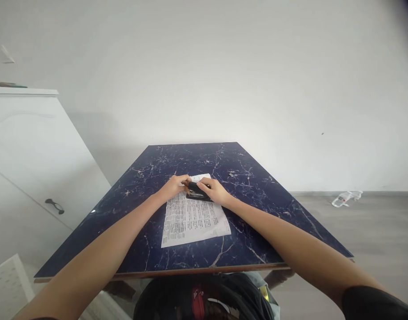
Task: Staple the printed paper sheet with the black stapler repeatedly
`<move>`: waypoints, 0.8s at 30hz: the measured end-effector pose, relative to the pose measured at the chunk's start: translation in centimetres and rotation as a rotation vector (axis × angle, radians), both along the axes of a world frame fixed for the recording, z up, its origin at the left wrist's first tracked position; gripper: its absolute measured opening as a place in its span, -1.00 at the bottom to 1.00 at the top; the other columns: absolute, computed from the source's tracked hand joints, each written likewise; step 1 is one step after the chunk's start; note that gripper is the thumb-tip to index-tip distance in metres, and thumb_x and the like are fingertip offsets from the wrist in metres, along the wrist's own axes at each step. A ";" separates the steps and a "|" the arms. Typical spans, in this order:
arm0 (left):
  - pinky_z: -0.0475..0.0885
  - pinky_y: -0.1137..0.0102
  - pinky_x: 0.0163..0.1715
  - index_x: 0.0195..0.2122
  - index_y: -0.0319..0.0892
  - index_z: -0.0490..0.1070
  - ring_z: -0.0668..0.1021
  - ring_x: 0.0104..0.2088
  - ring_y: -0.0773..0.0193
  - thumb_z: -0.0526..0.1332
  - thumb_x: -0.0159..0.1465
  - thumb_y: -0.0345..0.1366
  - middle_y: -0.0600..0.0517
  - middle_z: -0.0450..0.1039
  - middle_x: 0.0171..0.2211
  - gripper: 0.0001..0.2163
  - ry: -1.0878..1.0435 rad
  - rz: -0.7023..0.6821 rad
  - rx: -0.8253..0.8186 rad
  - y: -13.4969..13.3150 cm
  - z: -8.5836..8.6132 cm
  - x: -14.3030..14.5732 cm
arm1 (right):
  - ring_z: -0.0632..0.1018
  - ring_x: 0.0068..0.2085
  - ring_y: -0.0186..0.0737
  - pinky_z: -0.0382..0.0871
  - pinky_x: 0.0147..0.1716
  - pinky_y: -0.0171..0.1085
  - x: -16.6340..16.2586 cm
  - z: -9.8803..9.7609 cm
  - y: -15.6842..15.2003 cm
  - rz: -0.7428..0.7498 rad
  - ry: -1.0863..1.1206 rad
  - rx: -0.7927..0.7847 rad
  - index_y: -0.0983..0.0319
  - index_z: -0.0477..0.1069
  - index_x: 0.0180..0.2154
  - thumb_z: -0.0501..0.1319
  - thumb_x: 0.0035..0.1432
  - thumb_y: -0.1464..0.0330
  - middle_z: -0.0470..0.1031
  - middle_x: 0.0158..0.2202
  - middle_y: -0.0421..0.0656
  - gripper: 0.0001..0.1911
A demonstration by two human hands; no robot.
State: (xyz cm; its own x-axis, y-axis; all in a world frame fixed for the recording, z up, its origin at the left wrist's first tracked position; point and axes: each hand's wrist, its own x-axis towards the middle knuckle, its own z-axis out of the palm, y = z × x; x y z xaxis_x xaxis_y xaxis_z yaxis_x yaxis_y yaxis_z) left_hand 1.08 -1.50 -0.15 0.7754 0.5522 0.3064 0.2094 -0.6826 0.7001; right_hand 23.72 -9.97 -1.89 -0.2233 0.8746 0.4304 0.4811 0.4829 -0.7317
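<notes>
A black stapler [198,192] lies over the upper part of a printed sheet of paper [190,221] on the dark blue table. From the right, my right hand [214,191] grips the stapler, its fingers closed over the top. At the stapler's left end is my left hand [177,186], fingers pinched around that end. Something small and brownish shows by the left fingertips, too small to name. The paper's upper left part is hidden by my left hand and the stapler.
The marble-patterned table [140,249] reaches back to the white wall. A small light scrap [231,174] lies right of my hands. On the left stands a white cabinet [27,146] with a dark handle. A clear plastic item [344,199] lies on the floor at right.
</notes>
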 end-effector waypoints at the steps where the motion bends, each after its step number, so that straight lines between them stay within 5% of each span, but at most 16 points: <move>1: 0.53 0.27 -0.12 -0.23 -0.13 0.45 0.66 -0.25 0.16 0.25 0.28 -0.27 0.04 0.63 -0.31 -0.92 0.003 -0.003 0.008 0.0 0.0 0.0 | 0.50 -0.28 -0.19 0.30 -0.26 -0.23 0.0 0.0 0.0 -0.003 -0.001 0.001 0.21 0.50 -0.29 0.06 0.43 0.02 0.53 -0.29 -0.14 -0.54; 6: 0.47 0.20 0.00 -0.14 -0.08 0.54 0.63 -0.12 0.07 0.34 0.24 -0.17 0.01 0.63 -0.19 -0.80 0.146 -0.008 0.081 1.6 0.5 -1.1 | 0.53 -0.32 -0.17 0.33 -0.32 -0.23 0.1 1.2 -0.7 -0.006 -0.229 0.081 0.22 0.56 -0.23 0.33 0.26 0.05 0.58 -0.31 -0.13 -0.65; 11: 0.33 0.03 0.18 0.09 -0.10 0.48 0.44 0.22 -0.15 0.19 0.37 0.04 -0.17 0.44 0.21 -0.59 0.340 0.335 0.267 3.1 -0.2 -1.8 | 0.63 -0.16 -0.06 0.49 -0.14 -0.15 1.1 3.2 -1.2 -0.174 -0.175 0.099 0.19 0.62 -0.10 0.44 0.18 0.27 0.66 -0.13 -0.06 -0.75; 18: 0.42 0.15 -0.04 -0.06 -0.12 0.43 0.55 -0.01 -0.07 0.24 0.34 -0.08 -0.15 0.50 -0.01 -0.74 0.389 0.327 0.273 2.4 -0.7 -1.1 | 0.63 -0.01 0.12 0.50 0.03 0.00 6.1 3.5 -0.6 -0.481 -0.252 0.022 0.20 0.62 0.03 0.40 0.18 0.38 0.64 -0.01 0.01 -0.65; 24: 0.42 0.18 -0.11 -0.05 -0.11 0.34 0.57 -0.05 -0.05 0.14 0.41 -0.08 -0.16 0.53 -0.06 -0.76 0.307 0.396 0.244 3.4 0.3 -3.1 | 0.64 0.00 0.11 0.53 0.03 -0.01 8.1 3.2 -0.1 -0.443 -0.292 -0.071 0.18 0.66 -0.02 0.44 0.12 0.38 0.65 -0.01 -0.02 -0.66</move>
State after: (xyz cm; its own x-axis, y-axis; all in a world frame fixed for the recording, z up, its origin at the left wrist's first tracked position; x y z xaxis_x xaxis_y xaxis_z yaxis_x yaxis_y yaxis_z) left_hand -2.06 1.86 0.17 0.5969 0.7608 0.2548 0.6524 -0.6451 0.3979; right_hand 31.83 -10.06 1.35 0.0720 0.9368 0.3423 0.8158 0.1421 -0.5606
